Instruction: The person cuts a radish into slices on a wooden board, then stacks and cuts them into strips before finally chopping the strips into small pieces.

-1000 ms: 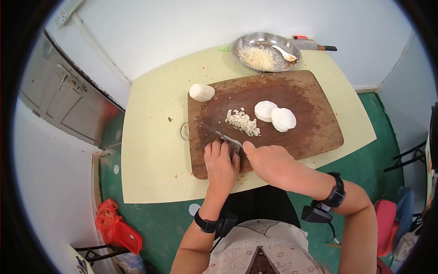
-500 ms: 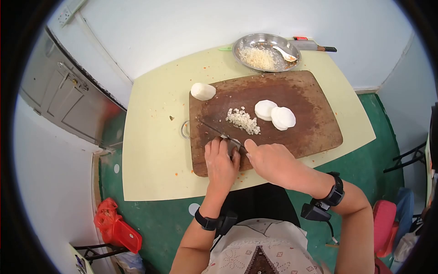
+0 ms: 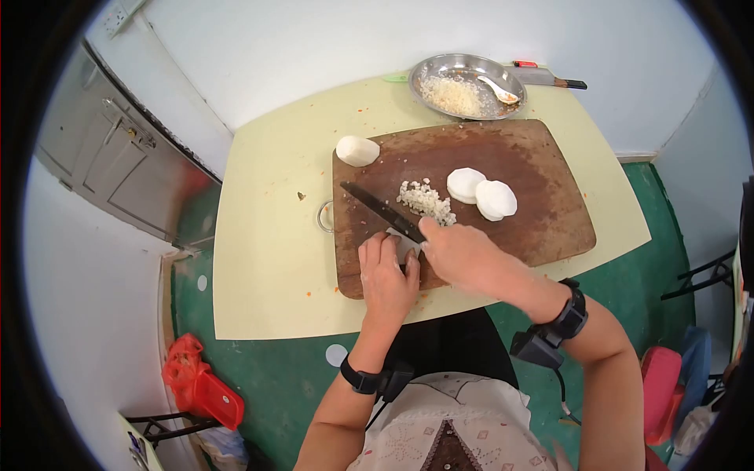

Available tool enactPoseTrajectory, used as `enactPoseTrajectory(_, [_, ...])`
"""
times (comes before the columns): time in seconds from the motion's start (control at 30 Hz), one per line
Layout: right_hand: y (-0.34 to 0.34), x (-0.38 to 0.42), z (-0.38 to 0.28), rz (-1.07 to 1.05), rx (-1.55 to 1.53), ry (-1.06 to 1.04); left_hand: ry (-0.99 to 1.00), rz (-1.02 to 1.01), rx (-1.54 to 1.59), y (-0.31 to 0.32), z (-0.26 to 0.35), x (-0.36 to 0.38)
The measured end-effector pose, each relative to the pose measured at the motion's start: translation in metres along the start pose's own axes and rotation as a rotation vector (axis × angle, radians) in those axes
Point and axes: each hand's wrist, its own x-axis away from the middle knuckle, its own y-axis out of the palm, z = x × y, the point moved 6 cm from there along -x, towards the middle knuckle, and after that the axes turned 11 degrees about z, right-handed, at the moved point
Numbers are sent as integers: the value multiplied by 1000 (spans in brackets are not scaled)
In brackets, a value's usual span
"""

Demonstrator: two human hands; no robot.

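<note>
One knife [image 3: 382,210], dark-bladed: the right hand [image 3: 455,253] is gripping its handle above the cutting board [image 3: 542,228]. One white piece [image 3: 404,246]: the left hand [image 3: 388,275] is pressing it on the board, just beside the blade. White dice [image 3: 426,202], one heap; white slices [image 3: 493,199], overlapping: both lying beyond the knife. Steel dish [image 3: 469,115]: standing on the bench [image 3: 267,259], holding a spoon [image 3: 499,89]. Lettering: none legible.

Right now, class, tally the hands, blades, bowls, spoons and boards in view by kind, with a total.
Hands: 2 (left hand, right hand)
Blades: 2 (knife, cleaver)
Bowl: 1
Spoon: 1
Board: 1
Total: 7
Not counted: green handle, its other end hidden.
</note>
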Motion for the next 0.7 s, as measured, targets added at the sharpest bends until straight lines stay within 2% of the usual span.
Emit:
enactPoseTrajectory(0.13, [-14,10,0,-5,47,23,9,19,4,1,2,-2])
enactPoseTrajectory(0.4, [-13,33,-11,-9,27,-58,13,-27,-41,3,3,-2])
enactPoseTrajectory(0.7, [1,13,-11,10,13,-111,20,-38,-43,4,2,-5])
